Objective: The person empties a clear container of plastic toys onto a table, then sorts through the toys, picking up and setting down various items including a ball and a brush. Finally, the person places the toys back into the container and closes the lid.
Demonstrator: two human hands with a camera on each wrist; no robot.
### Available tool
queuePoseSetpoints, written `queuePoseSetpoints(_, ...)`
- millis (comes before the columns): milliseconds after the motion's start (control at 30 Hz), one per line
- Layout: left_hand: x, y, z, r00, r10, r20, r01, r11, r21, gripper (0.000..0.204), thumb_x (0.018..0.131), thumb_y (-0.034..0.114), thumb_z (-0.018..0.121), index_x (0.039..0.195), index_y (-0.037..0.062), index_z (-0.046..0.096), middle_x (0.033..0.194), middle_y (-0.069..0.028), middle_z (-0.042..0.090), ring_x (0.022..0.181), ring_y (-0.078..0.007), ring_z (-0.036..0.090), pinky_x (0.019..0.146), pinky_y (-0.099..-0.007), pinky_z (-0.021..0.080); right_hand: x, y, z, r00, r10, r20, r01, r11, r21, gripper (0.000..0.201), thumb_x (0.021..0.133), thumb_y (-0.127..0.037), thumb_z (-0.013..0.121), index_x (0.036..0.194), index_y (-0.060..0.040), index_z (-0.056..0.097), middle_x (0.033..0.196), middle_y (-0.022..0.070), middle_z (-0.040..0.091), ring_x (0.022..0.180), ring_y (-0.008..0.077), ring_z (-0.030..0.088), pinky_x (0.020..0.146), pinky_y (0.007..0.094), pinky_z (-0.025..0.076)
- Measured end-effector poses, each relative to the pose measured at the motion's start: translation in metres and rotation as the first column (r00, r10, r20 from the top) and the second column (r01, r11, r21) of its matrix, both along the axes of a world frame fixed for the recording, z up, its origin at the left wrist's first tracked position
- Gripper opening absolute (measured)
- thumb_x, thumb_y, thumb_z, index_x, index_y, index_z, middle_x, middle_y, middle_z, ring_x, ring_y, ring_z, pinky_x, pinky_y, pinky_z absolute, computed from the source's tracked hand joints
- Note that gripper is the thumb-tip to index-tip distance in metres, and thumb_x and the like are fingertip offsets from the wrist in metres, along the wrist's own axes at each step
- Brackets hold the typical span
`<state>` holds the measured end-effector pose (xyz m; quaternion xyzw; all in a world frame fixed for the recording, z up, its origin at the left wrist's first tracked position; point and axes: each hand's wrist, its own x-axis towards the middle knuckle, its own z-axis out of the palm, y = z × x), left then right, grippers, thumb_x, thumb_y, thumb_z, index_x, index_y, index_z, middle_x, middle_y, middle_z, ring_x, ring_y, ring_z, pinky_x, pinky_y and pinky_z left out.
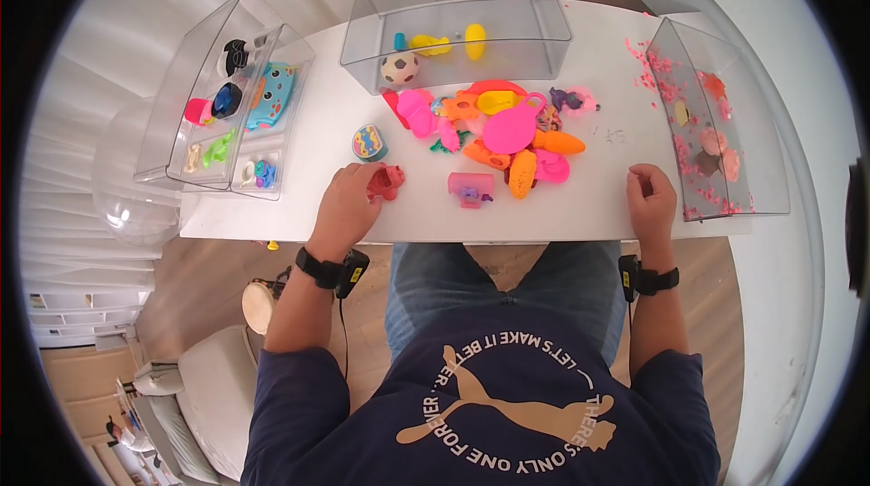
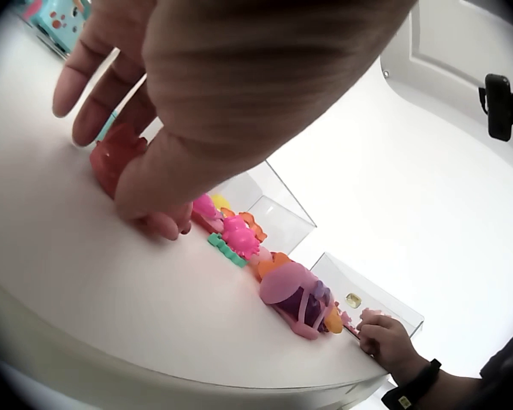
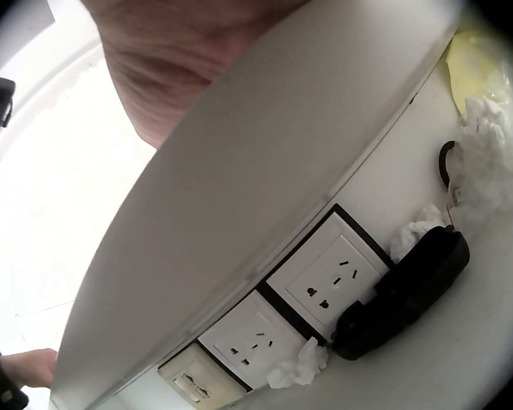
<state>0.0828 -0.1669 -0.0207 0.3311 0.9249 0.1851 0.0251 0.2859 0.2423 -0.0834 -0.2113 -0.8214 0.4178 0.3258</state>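
At the table's near left, my left hand grips a small red plastic toy between thumb and fingers. The left wrist view has the red toy low over the white tabletop, partly covered by the thumb; its exact kind does not show. Just beyond it stands a small blue tub with a patterned lid. To its right lies a pink toy piece with a purple figure on it. My right hand rests at the table's near right edge, fingers loosely curled, holding nothing.
A heap of colourful toys, with a pink paddle shape on top, covers the table's middle. Behind it stands a clear bin. A divided clear box with toys is at left; another clear box, with pink bits around it, is at right.
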Motion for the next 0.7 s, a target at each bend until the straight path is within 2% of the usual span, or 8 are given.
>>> queuePoseSetpoints(133,0.003,0.001,-0.002,0.999,0.016,-0.035,-0.016,1.0,0.001,0.046,0.073,0.0,0.066,0.119,0.0052,0.061,0.102,-0.0157,0.063,0.099,-0.0367,0.06,0.087,-0.044,0.05,0.001,0.001,0.0,0.999,0.015,0.033,-0.016,1.0,0.024,0.008,0.09,-0.003,0.064,0.097,-0.0007,0.066,0.075,-0.0026,0.058,0.065,0.0039,0.05,0.059,0.0206,0.042)
queuePoseSetpoints(267,0.006,0.001,-0.004,0.998,0.029,-0.058,-0.026,0.998,0.063,0.044,0.073,-0.001,0.066,0.116,0.0055,0.063,0.102,-0.0164,0.064,0.096,-0.0365,0.061,0.083,-0.0427,0.052,0.0,0.0,0.002,1.0,-0.006,0.013,0.006,1.0,0.024,0.009,0.085,-0.002,0.066,0.095,-0.0015,0.066,0.074,0.0015,0.059,0.061,0.0078,0.051,0.057,0.0239,0.043)
queuePoseSetpoints(367,0.004,-0.003,0.002,0.999,0.026,0.03,-0.03,0.987,0.155,0.041,0.075,-0.002,0.066,0.115,0.0049,0.064,0.1,-0.0154,0.065,0.087,-0.0311,0.065,0.076,-0.0371,0.054,-0.001,-0.001,0.003,1.0,-0.005,0.009,0.005,1.0,0.022,0.009,0.085,-0.003,0.066,0.094,-0.0014,0.066,0.074,0.0018,0.06,0.061,0.0082,0.052,0.057,0.0242,0.043)
queuePoseSetpoints(467,0.003,0.001,0.027,0.978,0.052,0.203,-0.108,0.955,0.276,0.039,0.078,-0.001,0.068,0.116,0.0033,0.064,0.098,-0.0119,0.068,0.079,-0.0209,0.067,0.073,-0.03,0.054,-0.001,-0.001,0.002,1.0,-0.007,0.007,0.007,0.999,0.032,0.009,0.085,-0.003,0.067,0.094,-0.0015,0.066,0.074,0.0024,0.06,0.061,0.0088,0.052,0.057,0.0244,0.043)
queuePoseSetpoints(567,-0.019,0.012,0.046,0.97,0.111,0.216,-0.198,0.879,0.434,0.037,0.079,0.003,0.071,0.116,0.001,0.064,0.098,-0.0086,0.071,0.076,-0.0135,0.065,0.072,-0.0266,0.053,0.001,-0.002,0.003,1.0,-0.009,0.019,0.009,1.0,0.024,0.009,0.085,-0.004,0.067,0.094,-0.002,0.066,0.073,0.0027,0.06,0.061,0.0094,0.053,0.057,0.0245,0.044)
queuePoseSetpoints(633,-0.042,0.034,0.065,0.976,0.08,0.202,-0.183,0.805,0.565,0.036,0.08,0.007,0.073,0.114,-0.0005,0.064,0.099,-0.0082,0.071,0.078,-0.0123,0.065,0.073,-0.0264,0.053,0.0,-0.001,0.002,1.0,-0.006,0.016,0.006,1.0,0.029,0.009,0.085,-0.004,0.067,0.094,-0.0024,0.067,0.073,0.0029,0.06,0.061,0.0097,0.053,0.057,0.0247,0.044)
queuePoseSetpoints(700,-0.062,0.064,0.089,0.991,0.13,0.014,-0.123,0.888,0.444,0.039,0.08,0.01,0.073,0.116,-0.0002,0.064,0.101,-0.0099,0.071,0.08,-0.0145,0.067,0.074,-0.0277,0.053,0.0,-0.001,0.002,1.0,-0.01,0.025,0.009,1.0,0.01,0.009,0.085,-0.005,0.067,0.094,-0.0025,0.067,0.074,0.0029,0.061,0.061,0.0098,0.053,0.057,0.0249,0.045)
